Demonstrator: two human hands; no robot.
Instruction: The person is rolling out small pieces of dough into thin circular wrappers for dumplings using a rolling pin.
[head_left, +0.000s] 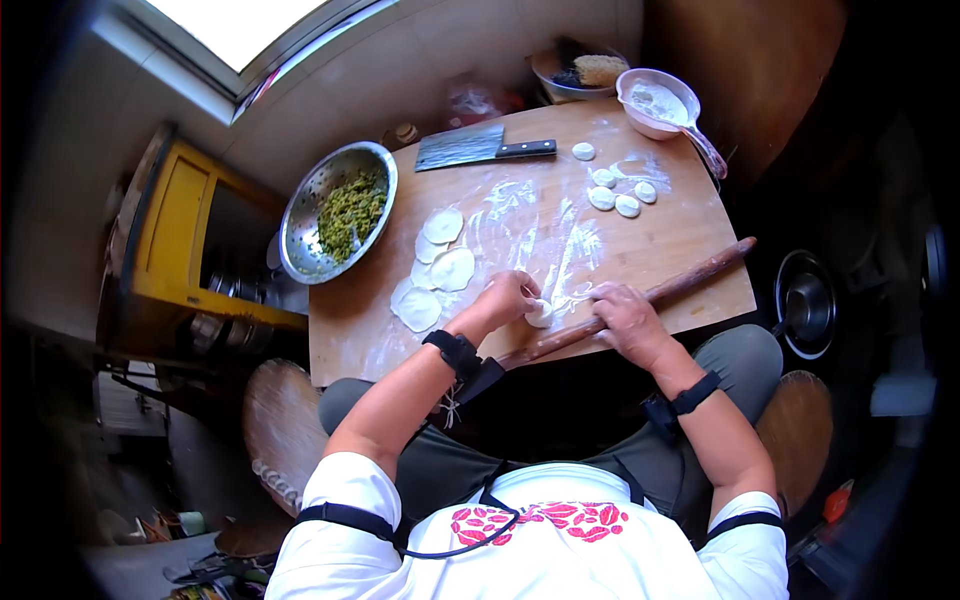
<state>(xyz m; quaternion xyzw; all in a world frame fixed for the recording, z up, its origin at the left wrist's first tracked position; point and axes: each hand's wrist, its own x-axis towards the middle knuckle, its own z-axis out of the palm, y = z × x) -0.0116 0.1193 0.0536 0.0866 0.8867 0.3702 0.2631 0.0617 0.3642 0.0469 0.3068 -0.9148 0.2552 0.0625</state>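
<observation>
My left hand (511, 294) pinches the edge of a small dough disc (539, 315) lying on the floured wooden board (660, 255). My right hand (628, 319) rests over a long wooden rolling pin (701, 271), fingers curled across it. The pin slants over the board's near edge, below the disc. Left of my left hand lie several rolled dough wrappers (453, 268), partly overlapping. Several small flattened dough pieces (601, 198) sit at the board's upper right.
A steel bowl of chopped green filling (351, 214) stands at the board's left corner. Along the far edge lies a cleaver (461, 147). A pink ladle of flour (658, 105) occupies the far right corner. At lower left, a round board (281, 427) carries dumplings along its edge.
</observation>
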